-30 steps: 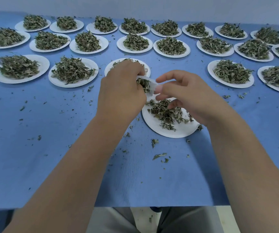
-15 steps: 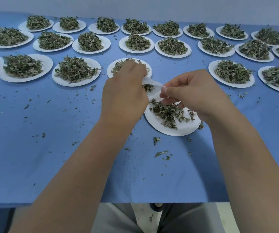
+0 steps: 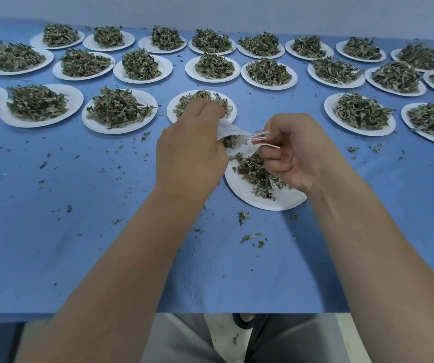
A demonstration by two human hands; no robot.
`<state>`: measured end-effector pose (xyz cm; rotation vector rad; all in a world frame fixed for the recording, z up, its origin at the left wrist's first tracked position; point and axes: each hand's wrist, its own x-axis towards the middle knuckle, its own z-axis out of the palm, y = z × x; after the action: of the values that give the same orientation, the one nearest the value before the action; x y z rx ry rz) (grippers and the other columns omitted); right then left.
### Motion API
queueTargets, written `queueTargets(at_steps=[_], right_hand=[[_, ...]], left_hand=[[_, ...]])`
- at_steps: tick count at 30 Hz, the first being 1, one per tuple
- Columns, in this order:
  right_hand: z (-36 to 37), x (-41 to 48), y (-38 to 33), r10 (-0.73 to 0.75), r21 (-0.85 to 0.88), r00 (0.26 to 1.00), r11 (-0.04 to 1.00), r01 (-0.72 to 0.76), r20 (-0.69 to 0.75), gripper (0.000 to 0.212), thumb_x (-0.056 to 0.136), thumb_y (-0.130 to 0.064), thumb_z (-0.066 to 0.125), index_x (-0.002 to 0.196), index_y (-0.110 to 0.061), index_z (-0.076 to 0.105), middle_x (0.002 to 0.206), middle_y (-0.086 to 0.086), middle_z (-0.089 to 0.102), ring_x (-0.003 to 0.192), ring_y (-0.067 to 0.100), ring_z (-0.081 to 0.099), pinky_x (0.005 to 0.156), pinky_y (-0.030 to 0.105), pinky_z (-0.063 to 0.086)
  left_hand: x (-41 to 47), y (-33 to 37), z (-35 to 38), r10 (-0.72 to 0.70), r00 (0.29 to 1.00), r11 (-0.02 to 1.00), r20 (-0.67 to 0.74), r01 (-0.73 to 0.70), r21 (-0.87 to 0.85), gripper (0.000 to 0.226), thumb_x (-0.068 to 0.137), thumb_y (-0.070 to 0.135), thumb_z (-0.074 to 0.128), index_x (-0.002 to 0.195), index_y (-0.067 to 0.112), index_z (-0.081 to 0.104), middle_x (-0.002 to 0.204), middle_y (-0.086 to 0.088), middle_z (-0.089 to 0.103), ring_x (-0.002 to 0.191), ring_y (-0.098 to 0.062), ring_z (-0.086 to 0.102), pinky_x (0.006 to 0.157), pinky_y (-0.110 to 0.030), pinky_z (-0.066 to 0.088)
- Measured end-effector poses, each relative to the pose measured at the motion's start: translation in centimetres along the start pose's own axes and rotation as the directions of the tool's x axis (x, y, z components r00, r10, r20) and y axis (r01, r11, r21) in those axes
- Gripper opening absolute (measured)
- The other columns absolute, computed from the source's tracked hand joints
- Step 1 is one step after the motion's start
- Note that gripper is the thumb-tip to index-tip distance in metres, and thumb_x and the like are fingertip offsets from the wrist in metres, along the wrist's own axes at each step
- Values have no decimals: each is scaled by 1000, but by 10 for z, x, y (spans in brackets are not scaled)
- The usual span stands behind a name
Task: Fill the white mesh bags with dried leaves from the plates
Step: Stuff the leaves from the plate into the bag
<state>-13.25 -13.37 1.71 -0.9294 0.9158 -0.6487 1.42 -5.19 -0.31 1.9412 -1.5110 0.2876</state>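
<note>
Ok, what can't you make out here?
Head view:
White mesh bag: mostly covered by the left hand, so its fill is hidden.
Nearest white paper plate: partly under the right hand.
White leaf-piled plate at the left edge: cut off by the frame.

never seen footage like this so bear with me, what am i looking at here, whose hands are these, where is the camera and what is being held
There is no machine here. These are a person's two bare hands, filmed by one wide-angle camera worn on their head and looking forward and down. That is why both forearms reach in from the bottom. The left hand grips a small white mesh bag with some leaves inside. The right hand pinches the bag's white drawstrings, which stretch between the hands. Below them sits a near plate with a thin scatter of dried leaves. Behind, on the blue table, stand rows of heaped plates, and leaf crumbs lie scattered around.
</note>
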Motion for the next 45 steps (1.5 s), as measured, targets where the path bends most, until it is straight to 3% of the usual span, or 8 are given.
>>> queueTargets(at_steps=[7,10,13,19,25,33,37,45], right_hand=[[3,1,-1,-123,-91,992,988,121,-14,14,76,1,48,71,-11,45,70,8,66,44,10,35,35,18,20],[4,0,0,-129,-97,991,987,131,26,25,80,5,47,62,-13,48,69,8,65,42,10,34,35,17,20],[1,-2,1,-51,6,997,999,51,49,27,83,2,42,61,-13,45,69,7,62,39,8,28,33,17,16],[-15,-4,-5,38,-136,990,991,-19,133,19,88,-10,49,76,-22,41,53,-6,35,38,7,17,34,15,11],[-34,1,-17,-141,-40,988,989,144,71,17,95,-8,53,85,-21,57,60,-6,48,42,7,24,34,16,16],[-22,6,-22,-266,85,949,963,255,166,18,93,-2,45,88,-13,58,54,-3,40,49,11,27,42,22,17],[-19,12,-28,-305,138,941,948,286,147,18,92,-2,43,87,-13,57,55,-3,39,50,12,29,44,24,18],[-25,24,-22,-397,-466,917,818,337,-34,3,94,-18,62,96,-21,62,78,1,67,57,14,54,49,26,33]], left_hand=[[1,6,2,157,968,957,193,-101,-272,58,77,27,54,134,24,59,142,4,54,137,-20,41,112,-47,33],[4,4,6,247,948,909,200,-155,-388,40,87,14,61,126,22,66,110,5,68,115,-16,57,98,-35,43],[7,-1,10,296,939,920,178,-230,-316,37,93,7,52,121,22,70,68,17,49,72,-11,48,68,-26,35],[6,-5,11,347,916,931,202,-310,-192,36,96,5,51,127,8,68,104,-6,74,98,-30,67,86,-47,51],[7,-7,7,256,945,956,202,-217,-195,37,104,25,48,138,15,61,123,-6,71,118,-27,61,101,-51,46],[4,-11,-12,229,948,949,220,-166,-268,37,101,16,46,133,20,65,84,8,68,76,0,60,82,-36,51],[8,-6,-26,173,964,956,202,-114,-271,32,86,6,51,103,16,76,84,-7,73,78,-23,66,75,-42,58],[20,5,-27,13,989,996,145,1,-94,19,87,17,56,93,19,74,87,-6,72,85,-31,64,84,-45,53]])
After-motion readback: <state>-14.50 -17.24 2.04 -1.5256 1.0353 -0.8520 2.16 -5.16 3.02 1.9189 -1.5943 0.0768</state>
